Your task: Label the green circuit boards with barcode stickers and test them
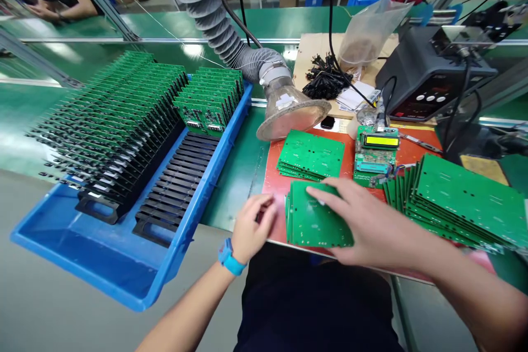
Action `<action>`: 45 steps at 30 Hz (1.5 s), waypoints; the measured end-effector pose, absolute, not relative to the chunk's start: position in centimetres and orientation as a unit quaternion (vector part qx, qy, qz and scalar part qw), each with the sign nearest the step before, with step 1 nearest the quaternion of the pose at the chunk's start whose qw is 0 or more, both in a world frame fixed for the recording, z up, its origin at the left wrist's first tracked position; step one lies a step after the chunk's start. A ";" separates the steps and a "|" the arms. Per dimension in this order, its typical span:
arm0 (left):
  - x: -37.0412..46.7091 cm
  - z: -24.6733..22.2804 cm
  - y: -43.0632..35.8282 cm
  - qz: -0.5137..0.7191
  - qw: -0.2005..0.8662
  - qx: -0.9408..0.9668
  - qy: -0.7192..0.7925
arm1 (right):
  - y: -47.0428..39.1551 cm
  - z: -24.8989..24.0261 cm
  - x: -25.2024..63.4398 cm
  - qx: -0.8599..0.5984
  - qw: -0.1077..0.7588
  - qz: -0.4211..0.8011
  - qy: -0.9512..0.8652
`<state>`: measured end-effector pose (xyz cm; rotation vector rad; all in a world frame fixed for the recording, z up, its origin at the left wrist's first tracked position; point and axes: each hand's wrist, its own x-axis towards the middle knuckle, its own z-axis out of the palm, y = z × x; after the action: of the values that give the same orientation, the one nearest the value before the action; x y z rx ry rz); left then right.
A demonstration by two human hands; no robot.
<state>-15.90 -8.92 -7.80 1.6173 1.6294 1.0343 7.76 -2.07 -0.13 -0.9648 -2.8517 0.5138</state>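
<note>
Two bare hands at the near edge of a flat red work mat (271,173). Right hand (367,223) is over the right end of a short stack of rectangular green circuit boards (315,225), thumb and index spread wide, fingertips on the top face; can't tell if it's actually gripping. Left hand (252,228), light-blue watch (229,256) on wrist, is just beside the stack's left edge, fingers loosely curled, thumb near them; can't tell if it's holding anything.

Second green board pile (311,153) directly behind. Larger fanned pile of green boards (474,192) sits to the right, near the forearm. Between those: small green board with lit yellow display (381,141). Clear flared hood on a grey corrugated duct (214,22) hangs behind-left. Blue plastic tray (103,267) at far left, black slotted racks (177,181) inside, many populated green boards (115,102) standing in rows.
</note>
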 end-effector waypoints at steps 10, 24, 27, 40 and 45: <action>-14.3 -8.1 -10.4 0.238 0.130 0.868 0.416 | 8.4 -1.5 4.8 -0.358 0.042 0.099 -0.928; -12.8 -5.7 -5.1 0.320 0.409 0.615 0.593 | -4.1 -2.2 7.5 -0.280 0.039 0.124 -0.951; -13.2 -6.9 -5.3 0.342 0.391 0.584 0.624 | -3.8 -4.9 6.9 -0.301 -0.002 0.155 -0.941; -17.8 -6.4 0.5 0.391 0.429 0.488 0.653 | 4.1 1.9 5.2 -0.403 0.132 0.092 -0.901; -15.8 -4.6 5.1 0.333 0.537 0.486 0.604 | 7.0 0.3 4.8 -0.408 0.118 0.138 -0.895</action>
<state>-15.78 5.07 -4.57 1.1565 1.4362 0.7918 4.78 6.97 0.27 -1.1924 -2.6185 0.4023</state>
